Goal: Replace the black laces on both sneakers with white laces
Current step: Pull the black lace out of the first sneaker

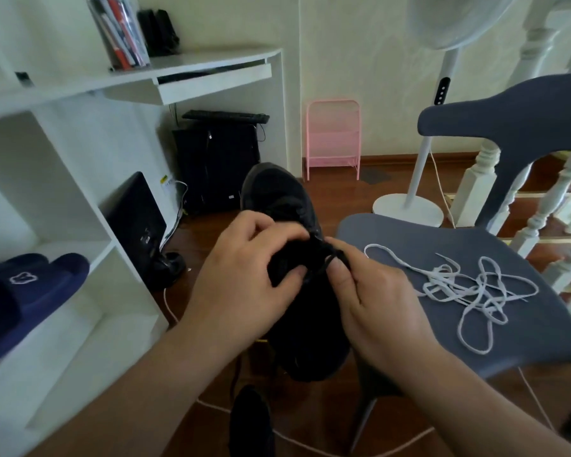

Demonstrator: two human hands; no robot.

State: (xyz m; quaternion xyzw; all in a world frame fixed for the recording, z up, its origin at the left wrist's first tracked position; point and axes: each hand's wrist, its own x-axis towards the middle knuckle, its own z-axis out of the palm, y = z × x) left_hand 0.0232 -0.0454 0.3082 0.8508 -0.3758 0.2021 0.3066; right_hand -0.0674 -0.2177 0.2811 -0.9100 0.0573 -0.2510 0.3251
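The left hand (244, 275) curls over the tongue area of a black low-top fabric sneaker (297, 258), thumb pressed against its dark upper and fingers hooked over the top. The right hand (373, 301) pinches a thin black lace (327, 258) between thumb and forefinger at the eyelets. The sneaker is held up between both hands, toe pointing away, its heel low and near the front edge of a grey-blue moulded plastic chair (524, 324); black on black, it is hard to tell exactly how much of the lace is threaded.

On the chair's seat, just right of the right hand, lies a loose tangle of flat white laces (468, 288), apart from the shoe. Below the hands, at the bottom edge, a second dark shape (251, 420) sits on the floor, probably the other sneaker.

The floor is reddish-brown polished wood (337, 192), crossed by a thin white cable (310, 440). To the left stands a white open shelving unit (80, 225) with a pair of navy slippers (30, 285) on one shelf. Behind it a white desk (211, 61) carries a clear holder of pens (119, 31), with a black computer tower (215, 163) beneath. Against the cream wall stands a small pink wire rack (333, 136), and to its right a white pedestal fan (419, 179) beside white turned balusters (541, 219).
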